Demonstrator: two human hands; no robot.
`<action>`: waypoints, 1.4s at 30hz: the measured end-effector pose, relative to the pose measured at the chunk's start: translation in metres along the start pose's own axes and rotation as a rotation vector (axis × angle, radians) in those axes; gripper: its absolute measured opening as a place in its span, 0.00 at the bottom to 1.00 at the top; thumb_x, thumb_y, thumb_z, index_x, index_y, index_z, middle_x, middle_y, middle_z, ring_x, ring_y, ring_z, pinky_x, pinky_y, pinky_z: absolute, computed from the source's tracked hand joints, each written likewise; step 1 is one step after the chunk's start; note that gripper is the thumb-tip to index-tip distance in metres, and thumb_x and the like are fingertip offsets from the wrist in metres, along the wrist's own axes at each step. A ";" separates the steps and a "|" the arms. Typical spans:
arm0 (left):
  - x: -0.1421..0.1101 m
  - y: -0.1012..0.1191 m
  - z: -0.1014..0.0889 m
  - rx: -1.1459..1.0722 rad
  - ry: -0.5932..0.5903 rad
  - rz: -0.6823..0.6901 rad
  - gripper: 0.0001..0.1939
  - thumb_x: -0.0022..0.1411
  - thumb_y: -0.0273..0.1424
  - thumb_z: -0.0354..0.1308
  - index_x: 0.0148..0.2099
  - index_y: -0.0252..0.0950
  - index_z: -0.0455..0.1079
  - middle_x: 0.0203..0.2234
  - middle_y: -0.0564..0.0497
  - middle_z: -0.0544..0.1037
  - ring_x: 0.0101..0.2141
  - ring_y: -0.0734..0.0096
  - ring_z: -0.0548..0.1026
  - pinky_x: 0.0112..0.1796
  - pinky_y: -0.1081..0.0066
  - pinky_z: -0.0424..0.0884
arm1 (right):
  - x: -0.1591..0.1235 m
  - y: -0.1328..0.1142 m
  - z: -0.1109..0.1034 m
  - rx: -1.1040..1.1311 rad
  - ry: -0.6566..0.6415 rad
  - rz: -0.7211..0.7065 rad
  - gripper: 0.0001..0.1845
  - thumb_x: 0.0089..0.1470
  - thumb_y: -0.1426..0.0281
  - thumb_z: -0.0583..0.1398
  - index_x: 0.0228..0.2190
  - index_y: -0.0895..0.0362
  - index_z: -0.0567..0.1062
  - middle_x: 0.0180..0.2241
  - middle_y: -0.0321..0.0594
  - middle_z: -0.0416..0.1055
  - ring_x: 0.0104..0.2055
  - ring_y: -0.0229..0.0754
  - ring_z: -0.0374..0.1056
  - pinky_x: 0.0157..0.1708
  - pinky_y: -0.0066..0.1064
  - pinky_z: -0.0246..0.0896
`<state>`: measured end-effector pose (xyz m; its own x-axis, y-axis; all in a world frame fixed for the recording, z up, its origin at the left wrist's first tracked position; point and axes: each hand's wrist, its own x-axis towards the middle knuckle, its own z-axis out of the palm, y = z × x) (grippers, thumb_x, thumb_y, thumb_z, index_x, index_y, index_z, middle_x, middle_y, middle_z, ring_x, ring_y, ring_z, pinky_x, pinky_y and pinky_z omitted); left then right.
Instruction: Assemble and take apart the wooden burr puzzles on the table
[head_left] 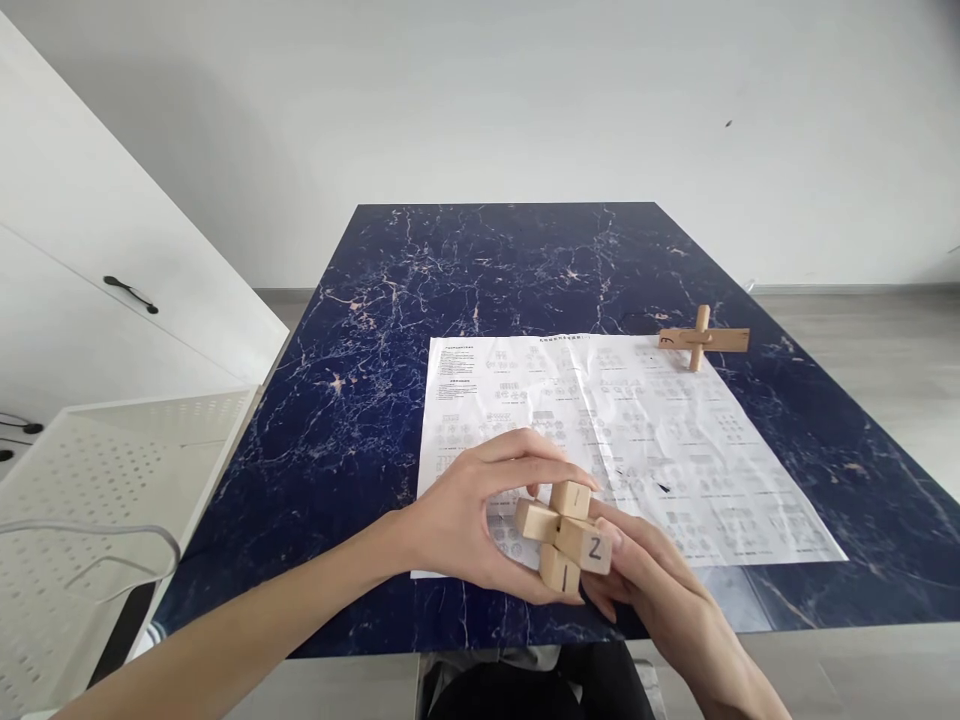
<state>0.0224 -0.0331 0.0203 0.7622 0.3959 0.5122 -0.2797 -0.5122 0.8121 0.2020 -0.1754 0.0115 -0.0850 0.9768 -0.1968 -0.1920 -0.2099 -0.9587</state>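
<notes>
A wooden interlocking puzzle [574,540] made of several square bars is held above the front of the table. Handwritten digits, 1 and 2, mark some of its bar ends. My left hand [499,510] grips it from the left, with fingers over the top and thumb underneath. From the right, my right hand [649,575] presses its thumb beside the bar marked 2; its other fingers are partly hidden behind the puzzle. Beneath the hands lies a creased white sheet [622,430] printed with small diagrams.
A second wooden piece, cross-shaped [724,340], rests at the sheet's far right corner. The dark blue marbled table [465,260] reaches toward the wall. At left stand a white cabinet [97,260] and a perforated white surface [150,430] with a cable [97,527].
</notes>
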 end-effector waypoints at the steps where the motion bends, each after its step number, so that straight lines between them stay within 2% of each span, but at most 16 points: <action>1: 0.000 0.000 0.000 0.011 -0.001 0.019 0.37 0.52 0.37 0.81 0.63 0.45 0.76 0.49 0.45 0.80 0.45 0.57 0.82 0.50 0.58 0.81 | -0.001 0.001 -0.001 0.042 -0.008 0.027 0.27 0.74 0.48 0.55 0.30 0.55 0.70 0.24 0.29 0.50 0.25 0.36 0.47 0.25 0.30 0.52; 3: 0.000 0.001 0.001 0.028 -0.012 0.043 0.37 0.53 0.37 0.80 0.63 0.44 0.75 0.50 0.44 0.79 0.46 0.57 0.82 0.50 0.58 0.81 | -0.003 0.001 -0.003 0.047 -0.028 0.044 0.27 0.73 0.47 0.56 0.31 0.55 0.71 0.24 0.30 0.51 0.25 0.36 0.49 0.26 0.30 0.55; 5: -0.001 0.001 0.001 0.039 -0.036 0.050 0.36 0.55 0.37 0.79 0.64 0.44 0.73 0.50 0.43 0.79 0.46 0.57 0.81 0.50 0.58 0.81 | -0.005 -0.002 -0.005 -0.013 -0.037 0.037 0.28 0.73 0.45 0.56 0.31 0.55 0.73 0.24 0.32 0.57 0.26 0.37 0.55 0.28 0.30 0.60; 8: -0.001 0.000 0.000 0.040 -0.071 0.049 0.35 0.58 0.37 0.77 0.65 0.42 0.71 0.51 0.42 0.77 0.47 0.57 0.80 0.49 0.60 0.81 | -0.007 -0.009 -0.004 -0.133 0.005 0.053 0.31 0.71 0.41 0.55 0.32 0.54 0.75 0.24 0.36 0.66 0.28 0.41 0.64 0.33 0.32 0.67; 12: -0.001 -0.002 0.001 0.047 -0.070 0.081 0.36 0.58 0.36 0.78 0.66 0.40 0.70 0.51 0.41 0.77 0.49 0.58 0.80 0.50 0.61 0.80 | -0.008 -0.016 0.000 -0.262 0.038 0.041 0.34 0.68 0.36 0.53 0.35 0.51 0.80 0.25 0.40 0.71 0.29 0.47 0.69 0.34 0.35 0.71; 17: 0.000 0.001 0.003 0.054 -0.059 0.110 0.36 0.61 0.36 0.77 0.67 0.43 0.69 0.51 0.43 0.81 0.49 0.58 0.81 0.50 0.61 0.80 | -0.010 -0.008 -0.003 -0.332 0.035 -0.021 0.34 0.70 0.39 0.52 0.52 0.50 0.83 0.26 0.41 0.76 0.29 0.49 0.73 0.33 0.35 0.74; 21: 0.000 0.005 0.004 0.059 -0.084 0.104 0.34 0.64 0.34 0.75 0.68 0.46 0.68 0.53 0.45 0.82 0.50 0.59 0.81 0.51 0.61 0.79 | -0.011 0.001 -0.008 -0.324 0.004 -0.132 0.28 0.75 0.47 0.52 0.58 0.50 0.80 0.32 0.41 0.79 0.29 0.46 0.74 0.33 0.31 0.75; 24: -0.001 0.007 0.003 0.045 -0.097 0.099 0.36 0.64 0.36 0.75 0.70 0.47 0.67 0.55 0.45 0.81 0.50 0.59 0.81 0.53 0.60 0.78 | -0.011 0.003 -0.012 -0.337 -0.006 -0.204 0.22 0.76 0.53 0.54 0.56 0.49 0.80 0.38 0.42 0.81 0.32 0.44 0.75 0.35 0.29 0.74; 26: -0.002 0.008 0.003 0.035 -0.104 0.071 0.37 0.64 0.36 0.75 0.70 0.47 0.65 0.55 0.45 0.81 0.51 0.58 0.80 0.54 0.59 0.77 | -0.010 0.004 -0.013 -0.341 0.000 -0.207 0.20 0.76 0.55 0.54 0.54 0.49 0.81 0.39 0.42 0.80 0.33 0.44 0.74 0.35 0.29 0.73; 32: -0.004 0.008 0.002 0.028 -0.088 -0.123 0.47 0.54 0.42 0.80 0.71 0.45 0.63 0.54 0.43 0.77 0.51 0.54 0.77 0.53 0.55 0.76 | -0.009 0.003 -0.005 -0.355 0.100 -0.127 0.19 0.77 0.54 0.54 0.49 0.52 0.78 0.29 0.37 0.73 0.30 0.44 0.68 0.32 0.31 0.66; 36: -0.006 0.008 0.002 0.036 -0.036 -0.222 0.47 0.55 0.45 0.80 0.71 0.47 0.62 0.59 0.43 0.75 0.54 0.51 0.76 0.55 0.52 0.74 | -0.005 -0.003 -0.003 -0.442 0.202 -0.135 0.21 0.76 0.51 0.54 0.42 0.53 0.76 0.27 0.36 0.71 0.30 0.44 0.67 0.32 0.32 0.63; 39: -0.007 0.007 0.002 0.083 0.006 -0.288 0.44 0.61 0.47 0.76 0.72 0.49 0.59 0.63 0.42 0.72 0.58 0.49 0.75 0.58 0.47 0.73 | 0.001 -0.009 -0.018 -0.526 0.302 -0.151 0.23 0.74 0.49 0.56 0.36 0.53 0.74 0.26 0.36 0.69 0.28 0.43 0.66 0.30 0.32 0.61; 42: -0.008 0.004 0.000 0.174 0.026 -0.341 0.34 0.71 0.47 0.67 0.72 0.48 0.58 0.63 0.42 0.72 0.57 0.51 0.75 0.57 0.46 0.75 | 0.010 -0.014 -0.051 -0.606 0.413 -0.148 0.29 0.72 0.44 0.55 0.32 0.54 0.75 0.24 0.38 0.70 0.28 0.44 0.67 0.31 0.34 0.63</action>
<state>0.0156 -0.0387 0.0199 0.7787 0.5839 0.2294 0.0927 -0.4688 0.8784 0.2535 -0.1600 0.0123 0.2965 0.9550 -0.0036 0.4098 -0.1306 -0.9028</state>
